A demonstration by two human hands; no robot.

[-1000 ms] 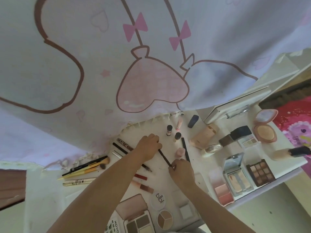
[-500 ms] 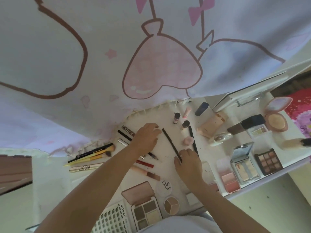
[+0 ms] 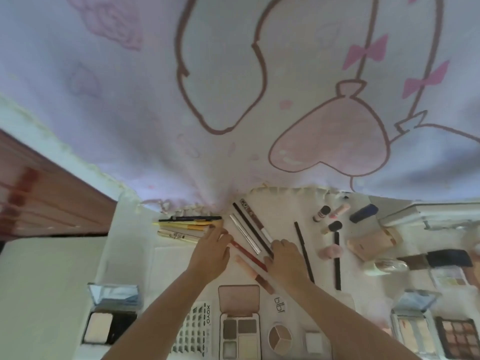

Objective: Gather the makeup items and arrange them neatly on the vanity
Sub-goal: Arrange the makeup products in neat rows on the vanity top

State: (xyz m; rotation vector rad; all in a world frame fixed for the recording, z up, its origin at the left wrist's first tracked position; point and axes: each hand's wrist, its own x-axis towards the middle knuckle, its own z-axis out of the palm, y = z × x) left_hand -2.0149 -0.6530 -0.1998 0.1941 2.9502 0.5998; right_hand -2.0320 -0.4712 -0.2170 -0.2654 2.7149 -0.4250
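Note:
On the white vanity top, my left hand reaches with straight fingers to the right ends of a bundle of yellow and black pencils. My right hand rests with bent fingers on the lower ends of a silver pencil and a black liner, which lie diagonally side by side; its grip is hidden. A red pencil and a pink lip tube lie between the hands. A thin black pencil lies just right of my right hand.
Open palettes, a round trio and a lash card line the front edge. A compact sits front left. Small bottles, a pink puff, more palettes and a mirror fill the right. A printed curtain hangs behind.
Both hands let go of the thin black pencil, which now lies on the vanity. The left hand moved left to the pencil bundle, the right hand to the diagonal liners. The view swung left.

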